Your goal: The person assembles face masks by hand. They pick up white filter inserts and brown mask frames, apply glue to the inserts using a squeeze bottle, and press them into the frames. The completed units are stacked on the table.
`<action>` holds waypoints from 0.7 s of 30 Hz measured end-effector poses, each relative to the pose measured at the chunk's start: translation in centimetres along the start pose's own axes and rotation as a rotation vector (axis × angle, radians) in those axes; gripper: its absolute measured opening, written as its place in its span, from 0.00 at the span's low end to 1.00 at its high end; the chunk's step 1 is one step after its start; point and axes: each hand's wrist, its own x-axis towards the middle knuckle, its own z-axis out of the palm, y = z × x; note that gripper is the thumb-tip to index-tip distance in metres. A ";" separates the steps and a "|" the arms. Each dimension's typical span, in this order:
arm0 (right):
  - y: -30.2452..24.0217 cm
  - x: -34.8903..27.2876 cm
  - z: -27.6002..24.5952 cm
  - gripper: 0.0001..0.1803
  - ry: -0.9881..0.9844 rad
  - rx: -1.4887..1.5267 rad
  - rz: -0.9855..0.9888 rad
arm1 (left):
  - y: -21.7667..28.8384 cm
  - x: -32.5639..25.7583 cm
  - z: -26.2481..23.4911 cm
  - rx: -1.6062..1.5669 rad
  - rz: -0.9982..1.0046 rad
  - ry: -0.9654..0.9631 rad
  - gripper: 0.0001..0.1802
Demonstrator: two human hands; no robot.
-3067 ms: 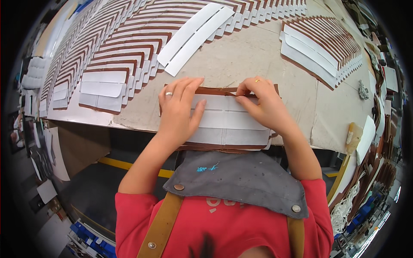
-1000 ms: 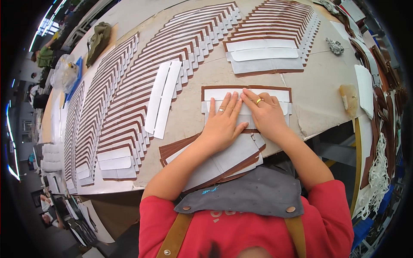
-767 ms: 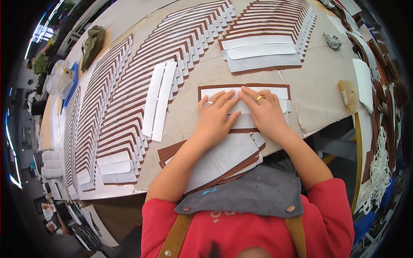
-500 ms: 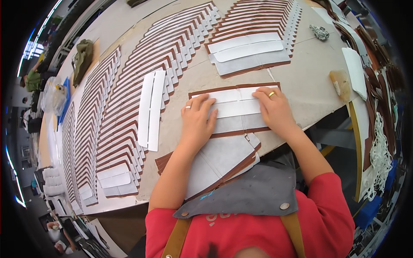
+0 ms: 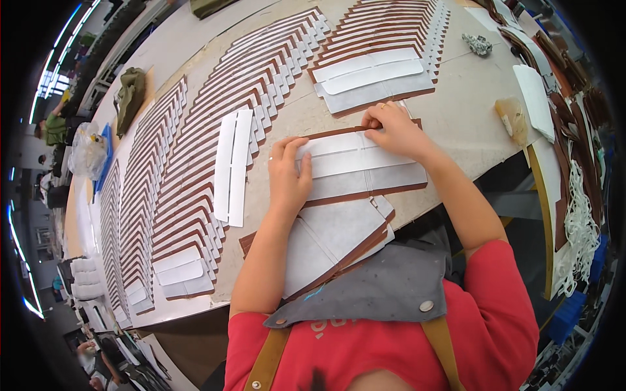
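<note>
A brown-edged leather panel with a pale grey backing lies in front of me on the table. A white backing strip with a slit along its length covers its far part. My left hand rests on the panel's far left corner, fingers over the edge and thumb spread apart on the white strip. Right of the middle, my right hand pinches the brown far edge between thumb and bent fingers. Nearer to me, partly under my left forearm, lies a fanned pile of similar panels.
Long overlapping rows of panels cover the left and far table. Loose white strips lie left of my left hand, and more white strips top the far row. A yellowish block sits near the right edge, beside hanging white cords.
My right hand has moved from the far right corner leftward along the far edge, and its fingers have bent into a pinch. My left hand has shifted slightly left to the corner.
</note>
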 end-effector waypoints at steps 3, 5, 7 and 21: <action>-0.1 -0.1 -0.2 0.03 -0.003 0.042 -0.013 | -0.7 -0.1 -0.1 0.154 0.010 0.090 0.19; -0.2 -0.4 -0.4 0.03 0.039 0.112 -0.037 | -0.8 -0.1 -0.2 0.197 -0.018 0.130 0.23; -0.7 -0.6 -1.2 0.03 0.034 0.239 -0.016 | -0.8 -0.2 -0.4 0.142 -0.100 0.136 0.26; 5.2 -5.3 -5.9 0.07 -0.087 0.749 0.482 | 1.5 0.7 -1.0 -0.766 -0.401 0.091 0.22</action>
